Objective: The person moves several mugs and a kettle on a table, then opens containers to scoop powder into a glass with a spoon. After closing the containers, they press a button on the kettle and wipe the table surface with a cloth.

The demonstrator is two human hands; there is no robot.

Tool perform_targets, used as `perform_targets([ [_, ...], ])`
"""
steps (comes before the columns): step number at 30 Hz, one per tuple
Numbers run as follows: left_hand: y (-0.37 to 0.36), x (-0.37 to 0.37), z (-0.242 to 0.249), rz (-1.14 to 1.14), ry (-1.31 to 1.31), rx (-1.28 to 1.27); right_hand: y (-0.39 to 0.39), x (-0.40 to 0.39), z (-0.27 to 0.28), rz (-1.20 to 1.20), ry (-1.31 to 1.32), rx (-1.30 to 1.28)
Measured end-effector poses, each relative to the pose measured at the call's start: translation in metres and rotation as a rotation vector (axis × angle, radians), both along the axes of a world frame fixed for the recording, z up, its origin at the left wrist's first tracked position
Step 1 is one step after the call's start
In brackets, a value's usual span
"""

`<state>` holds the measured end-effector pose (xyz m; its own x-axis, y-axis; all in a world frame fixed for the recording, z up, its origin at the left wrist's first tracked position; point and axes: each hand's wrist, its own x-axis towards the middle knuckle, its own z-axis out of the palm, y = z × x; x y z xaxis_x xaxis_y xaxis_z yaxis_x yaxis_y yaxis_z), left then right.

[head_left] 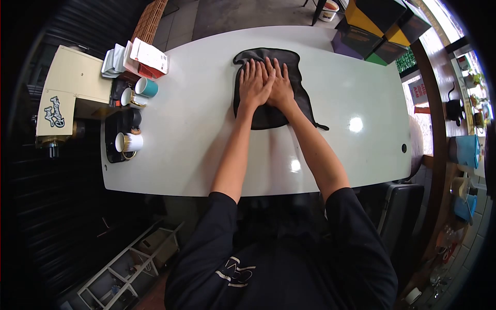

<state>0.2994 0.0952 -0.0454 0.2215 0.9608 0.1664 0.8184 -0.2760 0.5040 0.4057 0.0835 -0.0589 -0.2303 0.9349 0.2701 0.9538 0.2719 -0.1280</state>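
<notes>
Head view, looking straight down: both hands are pressed flat on a dark cloth that's spread out on the white worktop, a bit above the middle of the frame. The left hand and the right hand sit side by side, touching or slightly overlapping at the inner edges. Fingers on both are stretched out straight and lying flat, pointing toward the top of the frame, so nothing is gripped, they're just palms-down on the fabric. The cloth looks dark grey or black, roughly oblong with rumpled edges, and a little strap or tail pokes out at its lower right corner.

Both forearms are bare and run up from the bottom centre, coming out of black short sleeves.

Over at the left edge of the worktop there's a dark tray with a white mug on it, another white mug further up, and a teal mug just beside that one. Above those, in the upper left, a stack of white papers and packets. Further left, off the worktop, a cream-coloured box with a logo on it. Upper right has some yellow, black and purple boxes at the worktop's far corner.
</notes>
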Motion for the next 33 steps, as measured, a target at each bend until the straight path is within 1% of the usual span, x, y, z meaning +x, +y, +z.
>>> perform_targets([
  [3, -0.010, -0.002, 0.001, -0.018, 0.007, 0.025, -0.011, -0.002, 0.000, -0.015, -0.010, -0.019],
  [5, -0.025, -0.005, 0.000, -0.006, 0.022, 0.035, -0.024, -0.004, -0.002, 0.012, 0.017, 0.022],
  [9, -0.074, -0.011, -0.001, 0.018, 0.034, 0.024, -0.069, -0.007, -0.003, 0.068, 0.025, 0.087],
  [11, -0.108, -0.010, 0.005, 0.030, 0.031, -0.006, -0.097, -0.006, -0.006, 0.117, 0.130, 0.103],
  [12, -0.124, -0.009, 0.007, 0.036, 0.036, -0.013, -0.110, -0.004, -0.005, 0.132, 0.142, 0.086],
  [15, -0.156, 0.005, 0.008, 0.048, 0.049, -0.016, -0.140, 0.010, 0.001, 0.143, 0.142, 0.048],
  [19, -0.167, 0.042, 0.009, 0.051, 0.046, 0.009, -0.156, 0.044, 0.008, 0.158, 0.159, 0.016],
  [22, -0.173, 0.083, 0.009, -0.002, 0.028, 0.034, -0.167, 0.085, 0.008, 0.094, 0.164, 0.027],
  [25, -0.178, 0.136, 0.007, -0.055, 0.009, 0.046, -0.182, 0.136, 0.006, -0.013, 0.076, 0.030],
  [28, -0.185, 0.195, 0.010, -0.240, -0.016, 0.048, -0.205, 0.190, 0.005, -0.186, 0.050, -0.018],
  [29, -0.190, 0.215, 0.011, -0.258, -0.021, 0.048, -0.216, 0.207, 0.006, -0.257, 0.028, -0.051],
  [31, -0.202, 0.255, 0.008, -0.426, -0.016, 0.078, -0.237, 0.243, -0.004, -0.413, -0.044, -0.062],
  [32, -0.210, 0.274, 0.007, -0.444, -0.020, 0.082, -0.251, 0.259, -0.006, -0.479, -0.012, -0.086],
  [33, -0.219, 0.292, 0.005, -0.533, -0.025, 0.081, -0.266, 0.273, -0.003, -0.558, -0.073, -0.113],
])
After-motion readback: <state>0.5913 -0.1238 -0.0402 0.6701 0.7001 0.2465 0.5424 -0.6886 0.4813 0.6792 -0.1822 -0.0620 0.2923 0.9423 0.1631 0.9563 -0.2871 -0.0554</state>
